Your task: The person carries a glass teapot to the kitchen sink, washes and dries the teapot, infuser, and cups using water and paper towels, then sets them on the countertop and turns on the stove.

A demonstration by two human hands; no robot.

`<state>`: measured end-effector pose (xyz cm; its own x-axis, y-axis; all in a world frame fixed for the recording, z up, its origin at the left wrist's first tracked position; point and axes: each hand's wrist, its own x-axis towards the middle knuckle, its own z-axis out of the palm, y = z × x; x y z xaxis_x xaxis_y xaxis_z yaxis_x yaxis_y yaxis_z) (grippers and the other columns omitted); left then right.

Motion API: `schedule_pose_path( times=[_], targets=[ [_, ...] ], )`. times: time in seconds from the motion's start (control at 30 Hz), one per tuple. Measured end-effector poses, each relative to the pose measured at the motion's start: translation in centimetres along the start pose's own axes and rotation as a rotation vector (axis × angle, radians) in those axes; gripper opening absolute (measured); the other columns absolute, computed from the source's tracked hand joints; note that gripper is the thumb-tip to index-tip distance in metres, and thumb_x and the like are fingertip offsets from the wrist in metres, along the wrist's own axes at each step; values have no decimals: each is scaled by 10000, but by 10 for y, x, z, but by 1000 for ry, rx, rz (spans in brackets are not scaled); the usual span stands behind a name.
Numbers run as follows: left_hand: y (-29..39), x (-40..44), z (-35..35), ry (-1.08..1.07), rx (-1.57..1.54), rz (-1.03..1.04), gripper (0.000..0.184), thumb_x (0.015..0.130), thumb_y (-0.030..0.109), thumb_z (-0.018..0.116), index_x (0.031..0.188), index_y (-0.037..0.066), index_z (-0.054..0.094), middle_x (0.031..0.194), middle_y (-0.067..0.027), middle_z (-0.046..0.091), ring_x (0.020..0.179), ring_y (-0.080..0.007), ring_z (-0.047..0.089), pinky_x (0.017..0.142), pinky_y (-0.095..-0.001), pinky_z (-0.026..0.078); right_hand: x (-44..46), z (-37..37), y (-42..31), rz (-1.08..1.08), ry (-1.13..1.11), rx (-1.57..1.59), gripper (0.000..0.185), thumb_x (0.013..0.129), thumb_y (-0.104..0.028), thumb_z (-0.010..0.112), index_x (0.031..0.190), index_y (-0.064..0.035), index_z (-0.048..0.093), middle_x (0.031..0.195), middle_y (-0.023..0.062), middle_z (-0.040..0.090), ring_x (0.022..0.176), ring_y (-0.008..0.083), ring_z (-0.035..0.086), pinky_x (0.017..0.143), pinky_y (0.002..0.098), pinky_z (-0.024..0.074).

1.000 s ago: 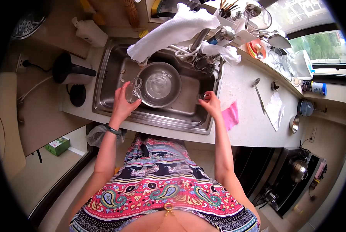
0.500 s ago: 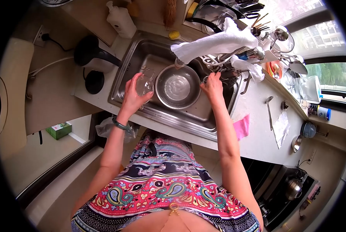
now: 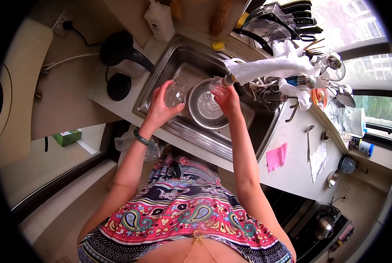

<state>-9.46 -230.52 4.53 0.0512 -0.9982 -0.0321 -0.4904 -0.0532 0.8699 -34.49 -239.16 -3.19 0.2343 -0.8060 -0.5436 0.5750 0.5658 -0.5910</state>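
Note:
My left hand (image 3: 162, 108) is closed around a rounded clear glass vessel (image 3: 175, 95) over the left part of the steel sink (image 3: 174, 52). A loop-like glass part shows at its far end. Directly under the tap spout (image 3: 229, 79), my right hand (image 3: 228, 103) grips a small clear piece (image 3: 216, 86), whose exact kind I cannot make out. Below that hand sits a round metal bowl (image 3: 195, 115), with rippled water in it. A white cloth (image 3: 270, 68) is draped over the tap's neck.
An electric kettle (image 3: 125, 55) and white pump bottle (image 3: 160, 22) stand left of and behind the sink. A yellow brush (image 3: 218, 45) lies at the back rim. Knives (image 3: 303, 22) are racked behind. A pink cloth (image 3: 276, 157) and ladle (image 3: 309, 142) lie on the right counter.
My right hand has moved left from the tap handle area at the sink's right to under the spout, where it now holds a clear piece. My left hand keeps its glass vessel.

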Motion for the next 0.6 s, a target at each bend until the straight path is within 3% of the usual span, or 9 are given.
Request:
schedule_pose_path(
  times=[0.1, 0.2, 0.23, 0.3, 0.33, 0.4, 0.5, 0.53, 0.6],
  targets=[
    [-6, 1, -1, 5, -1, 2, 800, 694, 215, 770, 1375, 84, 370, 1302, -130, 487, 1222, -304, 425, 1051, -396, 346, -4, -20, 8, 238, -184, 320, 397, 898, -394, 552, 1181, -119, 511, 995, 110, 620, 782, 228, 620, 587, 273, 455],
    [-12, 0, -3, 5, -20, -6, 799, 693, 210, 771, 1373, 81, 373, 1293, -134, 493, 1208, -307, 441, 1039, -396, 357, 6, -20, 26, 76, -75, 58, 412, 891, -407, 578, 1182, -122, 519, 983, 108, 624, 748, 200, 609, 602, 281, 468],
    [-14, 0, -4, 10, -37, -3, 798, 692, 207, 773, 1372, 81, 375, 1288, -133, 496, 1203, -306, 446, 1032, -397, 363, -2, 7, 17, -108, 13, -323, 451, 858, -352, 648, 1198, -92, 510, 994, 111, 624, 732, 200, 604, 631, 313, 491],
    [-14, -1, -6, 1, -42, -17, 797, 691, 208, 774, 1371, 82, 376, 1288, -133, 494, 1205, -306, 444, 1027, -397, 366, -7, 26, 13, -711, 57, -1141, 475, 815, -278, 704, 1183, -46, 512, 997, 118, 603, 754, 217, 613, 689, 345, 498],
    [-13, 0, -6, -9, -49, -28, 797, 690, 208, 775, 1370, 83, 376, 1289, -133, 493, 1206, -306, 442, 1021, -397, 369, -11, 27, 10, -711, 60, -1137, 475, 815, -278, 704, 1183, -46, 512, 997, 118, 603, 754, 217, 613, 689, 345, 498],
    [-15, 0, -3, -5, -41, -16, 794, 692, 210, 774, 1369, 86, 378, 1288, -136, 490, 1204, -307, 442, 1018, -397, 372, -15, 25, 2, -1063, 140, -1484, 495, 793, -263, 734, 1167, -17, 524, 921, 76, 589, 787, 196, 605, 738, 346, 485],
    [-16, 1, -3, -10, -11, -2, 791, 702, 206, 770, 1378, 96, 376, 1306, -122, 472, 1176, -282, 449, 984, -380, 394, -15, 18, -3, -889, 221, -1326, 483, 805, -295, 723, 1146, -14, 529, 931, 78, 595, 806, 211, 600, 731, 352, 479],
    [-14, 1, -3, -23, 16, 2, 791, 710, 200, 767, 1388, 102, 372, 1324, -106, 457, 1151, -258, 455, 954, -362, 413, -15, 20, -9, -542, 222, -1054, 461, 836, -359, 681, 1123, -25, 545, 961, 86, 619, 804, 213, 605, 720, 337, 486],
    [-14, 2, 0, -30, 27, 13, 788, 713, 198, 764, 1390, 102, 371, 1322, -104, 457, 1144, -258, 457, 953, -360, 414, -5, 18, -14, -100, 90, -523, 444, 864, -429, 591, 1101, -55, 559, 940, 92, 633, 809, 204, 630, 748, 332, 509]
  ],
)
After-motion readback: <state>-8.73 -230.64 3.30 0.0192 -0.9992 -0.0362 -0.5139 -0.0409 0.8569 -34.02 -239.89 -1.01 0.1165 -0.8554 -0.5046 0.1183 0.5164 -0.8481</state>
